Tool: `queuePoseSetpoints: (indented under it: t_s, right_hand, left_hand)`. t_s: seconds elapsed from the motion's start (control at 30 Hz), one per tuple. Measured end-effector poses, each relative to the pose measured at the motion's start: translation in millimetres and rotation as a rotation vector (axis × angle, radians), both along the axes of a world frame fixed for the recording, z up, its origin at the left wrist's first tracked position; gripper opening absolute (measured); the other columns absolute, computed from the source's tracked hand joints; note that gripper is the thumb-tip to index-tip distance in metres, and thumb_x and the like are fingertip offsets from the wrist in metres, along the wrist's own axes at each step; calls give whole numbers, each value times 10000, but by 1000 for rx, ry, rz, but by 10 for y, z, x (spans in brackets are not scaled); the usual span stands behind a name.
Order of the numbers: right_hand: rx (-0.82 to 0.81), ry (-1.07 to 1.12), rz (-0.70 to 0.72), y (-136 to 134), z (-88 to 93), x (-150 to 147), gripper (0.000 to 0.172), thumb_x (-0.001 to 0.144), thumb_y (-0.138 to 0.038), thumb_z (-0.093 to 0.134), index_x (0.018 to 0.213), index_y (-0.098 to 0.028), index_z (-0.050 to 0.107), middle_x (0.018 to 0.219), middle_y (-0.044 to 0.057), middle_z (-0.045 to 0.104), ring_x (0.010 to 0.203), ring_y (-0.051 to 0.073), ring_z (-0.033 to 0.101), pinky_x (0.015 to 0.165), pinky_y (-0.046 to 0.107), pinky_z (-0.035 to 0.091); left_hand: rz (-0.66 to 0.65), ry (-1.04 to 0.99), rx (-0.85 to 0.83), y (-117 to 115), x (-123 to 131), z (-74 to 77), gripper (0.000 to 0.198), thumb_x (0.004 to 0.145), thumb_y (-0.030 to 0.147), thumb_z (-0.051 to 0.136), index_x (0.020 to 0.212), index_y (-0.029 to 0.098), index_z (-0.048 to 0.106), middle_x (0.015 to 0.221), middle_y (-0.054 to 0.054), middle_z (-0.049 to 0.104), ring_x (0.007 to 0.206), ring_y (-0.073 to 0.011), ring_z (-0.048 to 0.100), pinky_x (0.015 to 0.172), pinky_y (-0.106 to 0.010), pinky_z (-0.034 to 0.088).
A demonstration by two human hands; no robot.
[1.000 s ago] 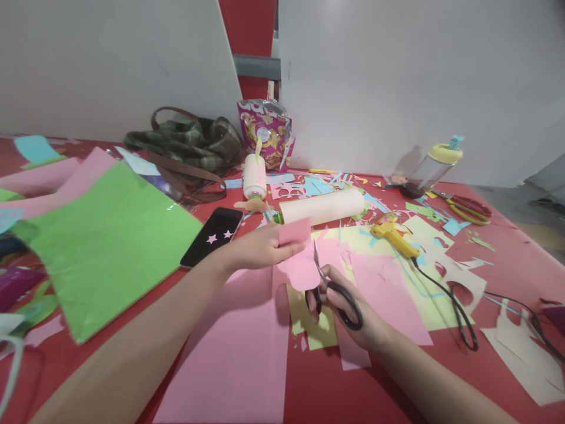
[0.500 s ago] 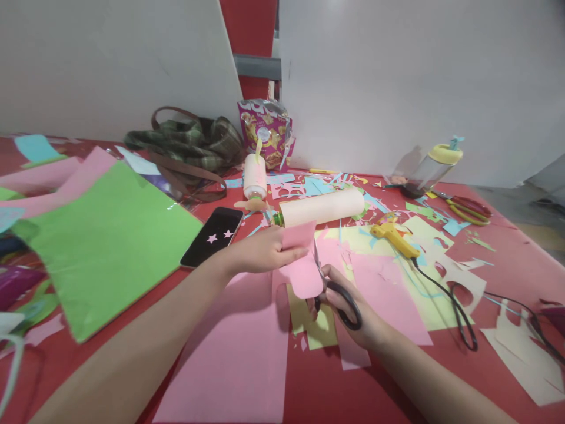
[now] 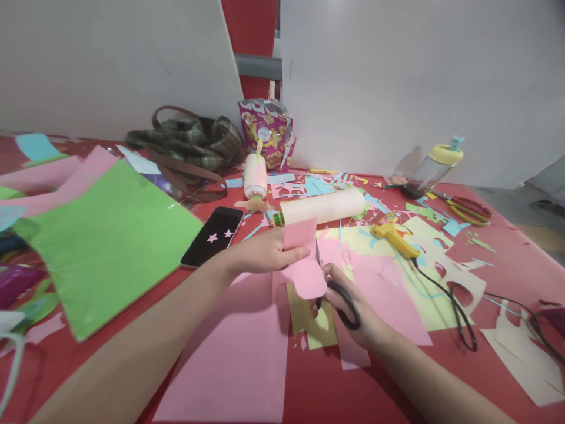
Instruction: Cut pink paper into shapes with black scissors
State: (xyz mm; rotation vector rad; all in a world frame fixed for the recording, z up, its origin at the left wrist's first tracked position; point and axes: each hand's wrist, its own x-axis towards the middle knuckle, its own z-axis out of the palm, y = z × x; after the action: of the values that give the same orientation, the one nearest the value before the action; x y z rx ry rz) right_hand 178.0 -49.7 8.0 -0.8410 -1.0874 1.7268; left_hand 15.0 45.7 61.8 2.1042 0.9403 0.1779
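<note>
Between the frame a second earlier and this moment, the small pink paper piece with a rounded near end point(image 3: 309, 282) had shifted slightly right and nearer, and the left hand point(image 3: 260, 250) had gone with it. Near the middle of the scene, that hand pinched the paper above the red counter point(image 3: 304, 388); its thumb lay flat across the front, closed on the sheet, while its other fingers were largely hidden, so their spread could not be told.

On the right, the right hand point(image 3: 359, 321) was curled around the black-handled metal scissors point(image 3: 354, 307), its fingers closed about the handles, with one black loop plainly visible and the other mostly hidden behind the paper. Narrow blades pointed to the far side along the paper's right edge; how far they stood apart could not be made out.

Below the left forearm lay a large flat pink paper sheet point(image 3: 233, 359), with small yellow-green paper pieces point(image 3: 324, 330) to its right. Left of the left hand was a black smartphone point(image 3: 200, 250) bearing two pink paper stars point(image 3: 212, 238). Just beyond the held paper lay a cream paper-covered cylinder point(image 3: 322, 206), and farther right a yellow glue gun point(image 3: 401, 240).
</note>
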Motion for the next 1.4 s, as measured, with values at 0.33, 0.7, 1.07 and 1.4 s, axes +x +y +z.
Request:
queuePoseSetpoints:
  t_s: [0.33, 0.7, 1.07, 1.4]
  right_hand:
    - [22, -43, -28, 6, -9, -8, 283, 735, -392, 543, 759, -211, 327, 562, -52, 463, 531, 111, 479, 576, 269, 352]
    - [72, -80, -48, 7, -7, -37, 294, 736, -424, 523, 760, -218, 314, 563, -53, 446, 523, 106, 449, 554, 270, 367]
    - [50, -114, -71, -7, 5, -37, 309, 721, -415, 544, 746, -219, 306, 573, -57, 426, 515, 97, 446, 511, 240, 342]
    - [109, -113, -49, -6, -5, -15, 312, 736, -452, 510, 788, -215, 314, 612, -44, 458, 517, 101, 473, 576, 273, 363]
  left_hand:
    - [113, -125, -291, -7, 13, -104, 311, 716, 453, 447, 742, 155, 532, 717, -1, 523, 621, -116, 490, 536, -217, 398]
    - [189, -236, -471, -7, 22, -128, 287, 685, 440, 520, 720, 156, 534, 655, 16, 494, 596, -90, 472, 497, -183, 406]
    - [171, -277, -495, -14, 18, -103, 259, 699, 406, 526, 657, 151, 527, 578, 36, 445, 504, -59, 404, 419, -149, 340]
    - [118, -327, -555, -20, 32, -146, 249, 702, 389, 529, 701, 140, 526, 608, 23, 458, 500, -61, 414, 413, -164, 312]
